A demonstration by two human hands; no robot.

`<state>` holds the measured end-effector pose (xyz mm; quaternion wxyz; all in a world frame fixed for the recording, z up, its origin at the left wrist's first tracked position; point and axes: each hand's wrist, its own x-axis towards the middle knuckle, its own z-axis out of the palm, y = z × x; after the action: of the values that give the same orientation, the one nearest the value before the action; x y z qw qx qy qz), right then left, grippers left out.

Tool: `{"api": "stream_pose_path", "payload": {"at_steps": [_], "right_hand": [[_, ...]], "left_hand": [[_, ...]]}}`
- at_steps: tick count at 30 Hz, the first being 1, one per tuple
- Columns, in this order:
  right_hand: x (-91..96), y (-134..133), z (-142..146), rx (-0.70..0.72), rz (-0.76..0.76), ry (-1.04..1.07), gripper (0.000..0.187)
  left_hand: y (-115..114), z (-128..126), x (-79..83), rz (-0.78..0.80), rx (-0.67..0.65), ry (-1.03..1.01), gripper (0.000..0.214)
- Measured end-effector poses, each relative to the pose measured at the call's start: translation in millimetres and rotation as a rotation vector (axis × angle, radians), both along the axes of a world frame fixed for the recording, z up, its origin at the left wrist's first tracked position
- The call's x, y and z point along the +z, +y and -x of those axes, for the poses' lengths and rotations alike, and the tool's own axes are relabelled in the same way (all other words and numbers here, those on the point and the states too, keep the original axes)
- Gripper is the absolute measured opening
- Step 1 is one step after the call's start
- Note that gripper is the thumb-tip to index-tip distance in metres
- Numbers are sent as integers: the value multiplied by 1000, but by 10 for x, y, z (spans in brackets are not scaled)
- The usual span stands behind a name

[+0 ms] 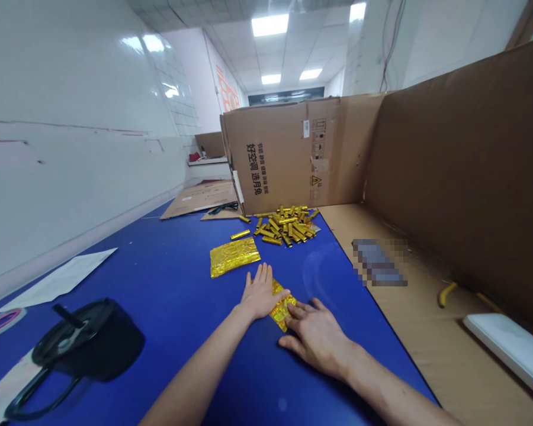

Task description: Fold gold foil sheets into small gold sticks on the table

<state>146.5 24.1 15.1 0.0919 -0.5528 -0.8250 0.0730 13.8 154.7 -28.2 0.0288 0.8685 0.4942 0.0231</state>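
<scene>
A sheet of shiny gold foil paper [281, 316] lies aslant on the blue table, partly covered by both hands. My left hand [260, 294] rests flat across its upper left part, fingers stretched forward and thumb pointing right. My right hand [315, 331] touches the sheet's right edge with its fingertips, fingers apart and slightly bent. Just beyond the left hand lies a stack of flat gold foil sheets [234, 257]. Farther off is a heap of small rolled gold foil tubes [288, 228], with a single gold tube [240, 235] beside it.
A large cardboard box [284, 160] stands behind the heap, and a brown cardboard wall [462, 165] rises at right. On the left are a black round container [93, 343] with a handle and a white paper sheet [66, 278]. A white slab-like object [510, 349] lies at right.
</scene>
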Motion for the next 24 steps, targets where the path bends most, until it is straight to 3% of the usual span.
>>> {"api": "stream_pose_path", "payload": {"at_steps": [6, 12, 16, 18, 22, 24], "right_hand": [[-31, 148, -235, -78, -22, 13, 48], [-138, 333, -512, -255, -74, -40, 41], [-155, 322, -478, -343, -111, -27, 40], [-138, 254, -369, -295, -114, 39, 48], [-114, 92, -125, 81, 62, 217, 65], [-137, 76, -78, 145, 118, 235, 69]], "left_hand": [[-142, 72, 79, -1, -73, -1, 81], [-696, 148, 166, 118, -302, -1, 80], [-959, 147, 176, 181, -318, -6, 84], [-991, 137, 178, 186, -317, -22, 83], [-976, 127, 185, 177, -357, -54, 79], [-971, 129, 186, 177, -362, -62, 78]]}}
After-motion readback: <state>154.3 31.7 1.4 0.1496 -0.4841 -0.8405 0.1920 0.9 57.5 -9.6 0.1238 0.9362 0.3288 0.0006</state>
